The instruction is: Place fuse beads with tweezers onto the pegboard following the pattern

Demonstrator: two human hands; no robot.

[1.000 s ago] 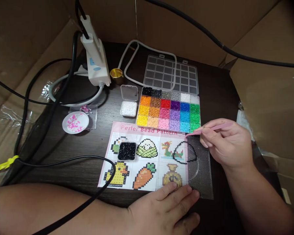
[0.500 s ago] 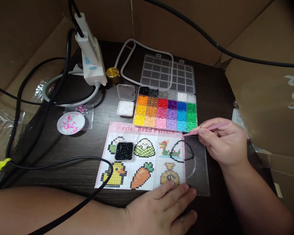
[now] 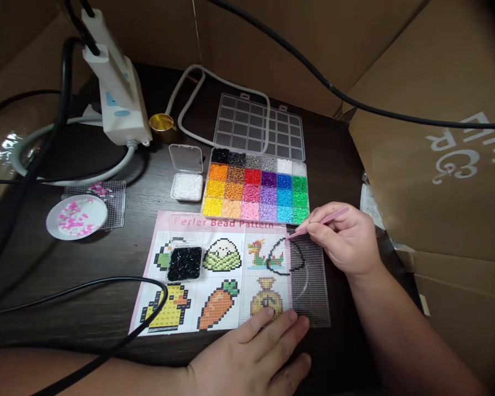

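Note:
Pink tweezers are pinched in my right hand, their tips at the top of a black bead outline. That rounded outline sits on a clear pegboard, which overlaps the right side of a printed bead pattern sheet. Whether a bead is between the tips is too small to tell. My left hand lies flat with fingers spread over the lower edge of the pegboard and sheet, beside the money bag picture. On the sheet's left half stands a small open box of black beads.
Behind the sheet are a sorted bead case, its clear lid, and a box of white beads. Left are a dish of pink and white beads, a power strip and a gold cup. Black cables cross the view.
The tweezer tips have gone down from above the black outline to its top edge. My left hand stays flat on the board. The whole view has shifted as the camera turned right.

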